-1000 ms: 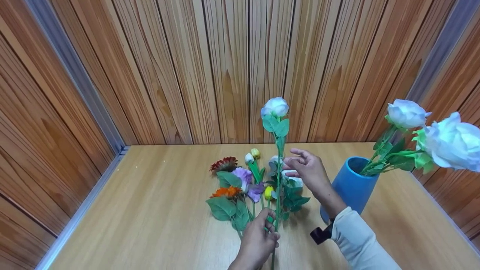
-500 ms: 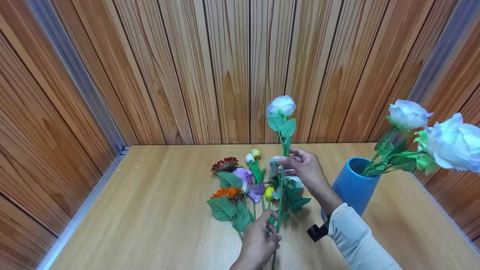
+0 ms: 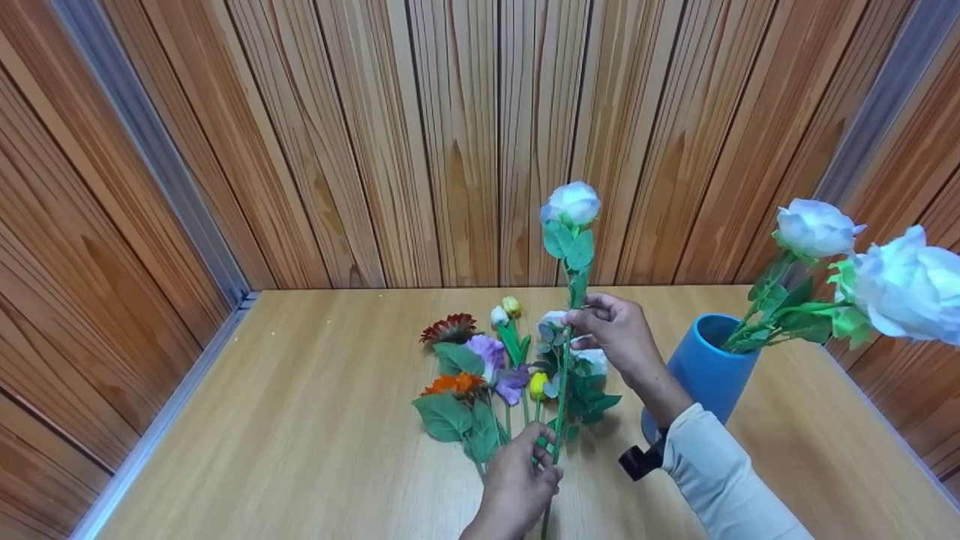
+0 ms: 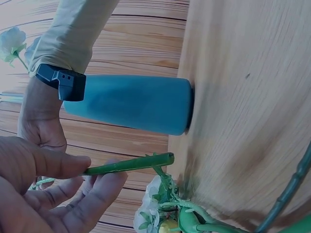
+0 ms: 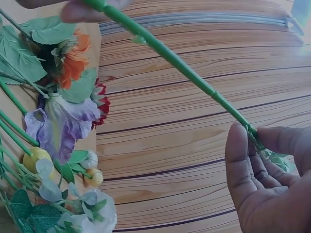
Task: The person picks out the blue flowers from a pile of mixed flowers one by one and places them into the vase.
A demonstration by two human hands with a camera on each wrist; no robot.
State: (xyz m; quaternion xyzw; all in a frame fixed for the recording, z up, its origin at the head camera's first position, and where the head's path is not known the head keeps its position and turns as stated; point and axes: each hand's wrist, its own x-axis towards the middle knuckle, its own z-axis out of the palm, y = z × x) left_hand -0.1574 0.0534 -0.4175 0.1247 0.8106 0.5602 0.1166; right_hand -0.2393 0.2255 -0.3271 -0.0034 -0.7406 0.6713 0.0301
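Observation:
A long-stemmed artificial white rose [image 3: 571,204] stands nearly upright before me, held by both hands. My left hand [image 3: 519,480] pinches its stem low down; in the left wrist view the cut stem end [image 4: 141,162] pokes out past thumb and fingers. Higher up, just below the leaves, my right hand [image 3: 619,330] grips the stem between thumb and fingers. The right wrist view shows the bare green stem [image 5: 180,65] running between the two hands. To the right, a blue vase [image 3: 709,371] holds white roses [image 3: 817,229] that lean out rightward.
Behind the held stem, several artificial flowers lie on the wooden table [image 3: 300,435]: a dark red one [image 3: 448,328], an orange one [image 3: 453,384], purple blooms [image 3: 487,356], a yellow tulip [image 3: 538,385] and white flowers with leaves. A wood-panelled wall [image 3: 450,150] borders the table.
My right hand has closed its fingers on the stem, where earlier they were spread beside it. The rose head has shifted right and slightly up. The left hand has barely moved.

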